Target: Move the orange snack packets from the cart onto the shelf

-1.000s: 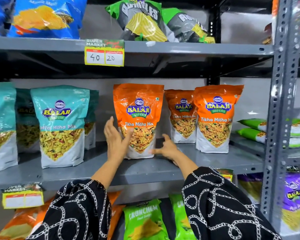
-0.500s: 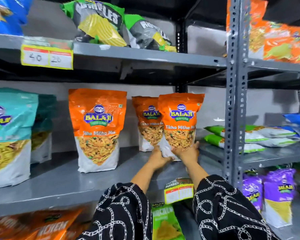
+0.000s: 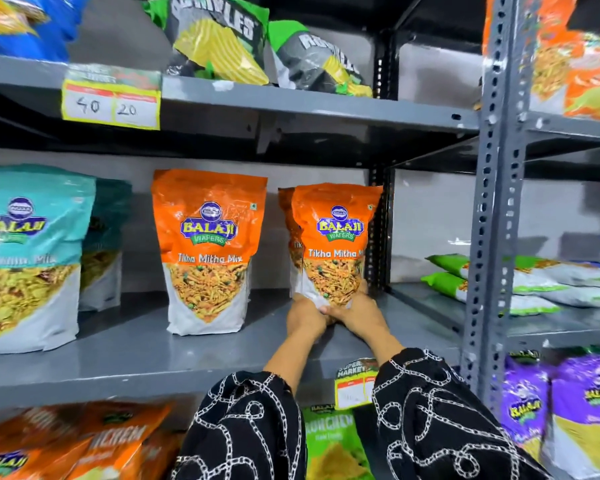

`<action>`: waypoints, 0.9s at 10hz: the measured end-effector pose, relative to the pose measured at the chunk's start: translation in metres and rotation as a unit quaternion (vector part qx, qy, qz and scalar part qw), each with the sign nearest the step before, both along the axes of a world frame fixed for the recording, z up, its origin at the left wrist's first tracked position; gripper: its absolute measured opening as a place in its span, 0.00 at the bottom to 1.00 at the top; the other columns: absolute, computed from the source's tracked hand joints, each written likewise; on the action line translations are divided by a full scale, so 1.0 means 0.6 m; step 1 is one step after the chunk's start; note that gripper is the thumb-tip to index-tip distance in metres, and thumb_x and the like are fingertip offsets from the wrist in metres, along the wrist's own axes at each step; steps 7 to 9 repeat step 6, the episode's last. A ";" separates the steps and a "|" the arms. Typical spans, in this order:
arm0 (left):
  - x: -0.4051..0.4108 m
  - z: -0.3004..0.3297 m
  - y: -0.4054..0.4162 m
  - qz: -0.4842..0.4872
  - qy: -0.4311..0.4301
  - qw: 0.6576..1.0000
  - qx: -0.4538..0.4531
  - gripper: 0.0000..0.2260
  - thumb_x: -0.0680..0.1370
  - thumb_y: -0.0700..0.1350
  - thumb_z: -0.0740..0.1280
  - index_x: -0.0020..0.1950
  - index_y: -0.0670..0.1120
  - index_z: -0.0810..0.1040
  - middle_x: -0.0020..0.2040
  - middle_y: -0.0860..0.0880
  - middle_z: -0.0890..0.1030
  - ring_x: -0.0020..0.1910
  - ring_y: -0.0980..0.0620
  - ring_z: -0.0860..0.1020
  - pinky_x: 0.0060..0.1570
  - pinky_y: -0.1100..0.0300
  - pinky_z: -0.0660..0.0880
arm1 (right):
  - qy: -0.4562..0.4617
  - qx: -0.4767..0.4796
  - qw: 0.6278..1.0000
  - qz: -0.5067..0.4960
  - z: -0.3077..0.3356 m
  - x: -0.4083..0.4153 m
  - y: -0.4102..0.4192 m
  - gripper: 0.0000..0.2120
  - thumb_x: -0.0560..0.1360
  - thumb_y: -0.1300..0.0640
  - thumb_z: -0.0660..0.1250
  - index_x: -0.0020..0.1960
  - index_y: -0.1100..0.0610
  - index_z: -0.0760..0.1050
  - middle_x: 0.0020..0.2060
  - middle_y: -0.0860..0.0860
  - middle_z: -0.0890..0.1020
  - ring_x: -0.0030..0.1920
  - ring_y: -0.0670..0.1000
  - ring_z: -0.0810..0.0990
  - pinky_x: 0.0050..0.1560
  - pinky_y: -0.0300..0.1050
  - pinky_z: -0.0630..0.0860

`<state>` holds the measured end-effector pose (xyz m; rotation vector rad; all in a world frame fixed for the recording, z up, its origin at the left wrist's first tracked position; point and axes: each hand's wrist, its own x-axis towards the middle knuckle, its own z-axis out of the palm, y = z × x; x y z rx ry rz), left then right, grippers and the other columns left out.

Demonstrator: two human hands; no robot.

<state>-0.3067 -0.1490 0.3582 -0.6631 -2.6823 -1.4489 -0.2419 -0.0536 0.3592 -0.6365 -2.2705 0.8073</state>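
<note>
An orange Balaji "Tikha Mitha Mix" packet stands upright at the right end of the grey middle shelf. My left hand and my right hand both grip its white bottom edge. Directly behind it a second orange packet shows only a thin strip of its left side. A third orange packet stands free to the left, untouched. The cart is out of view.
Teal Balaji packets stand at the shelf's left. A perforated grey upright borders the bay on the right, with green-and-white packets lying flat beyond it. Chip bags fill the shelf above; a yellow price tag hangs on its edge.
My hands left the left orange packet and took hold of the right one by its base. That packet now stands squarely before the rear packet, covering most of it. The view swung right.
</note>
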 end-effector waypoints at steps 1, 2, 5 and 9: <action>0.005 0.004 -0.002 0.000 -0.003 1.000 -0.003 0.25 0.74 0.44 0.65 0.67 0.38 0.60 0.65 0.37 0.74 0.62 0.37 0.74 0.53 0.50 0.75 | -0.003 -0.006 1.000 -0.007 0.005 0.005 -0.003 0.51 0.62 0.39 0.76 0.72 0.58 0.52 0.63 0.60 0.77 0.62 0.61 0.76 0.62 0.56 0.74; 0.010 0.009 -0.004 0.004 -0.016 1.000 -0.008 0.25 0.75 0.44 0.63 0.68 0.39 0.59 0.64 0.37 0.74 0.61 0.38 0.75 0.51 0.50 0.75 | -0.007 0.002 1.000 -0.012 0.006 0.007 -0.006 0.52 0.62 0.37 0.75 0.72 0.57 0.50 0.65 0.60 0.75 0.63 0.62 0.75 0.62 0.56 0.74; 0.011 0.009 -0.021 -0.049 -0.019 0.998 -0.029 0.27 0.73 0.48 0.65 0.66 0.37 0.61 0.65 0.37 0.74 0.62 0.38 0.74 0.56 0.49 0.75 | 0.001 -0.012 1.000 -0.002 0.000 0.011 -0.004 0.52 0.63 0.42 0.77 0.73 0.57 0.49 0.67 0.60 0.74 0.64 0.63 0.74 0.62 0.56 0.73; 0.019 0.026 -0.077 -0.049 0.103 0.993 -0.034 0.23 0.72 0.46 0.66 0.64 0.39 0.66 0.63 0.38 0.74 0.61 0.39 0.74 0.57 0.49 0.74 | 0.021 -0.013 0.999 -0.023 0.005 0.024 -0.007 0.49 0.63 0.45 0.78 0.73 0.58 0.52 0.65 0.63 0.74 0.63 0.65 0.74 0.61 0.57 0.74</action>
